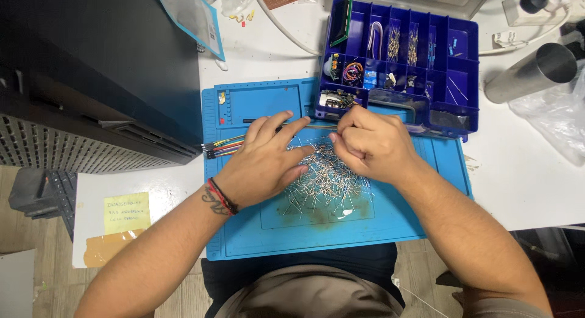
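The pile of thin wire parts [323, 178] lies on the blue mat [390, 223], right between both hands. The left hand [265, 159] rests flat and open on the pile's left edge. The right hand [372, 144] is curled at its far right side, pinching something too small to tell.

Left wrist [220, 198]: red and black cord bracelets; dark tattoo beside them.
Forearms: bare, unsleeved.
Right hand [372, 144]: no rings.

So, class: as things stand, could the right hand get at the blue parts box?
Probably yes. The right hand lies over the pile of wire leads, right beside the open parts box, with nothing in between.
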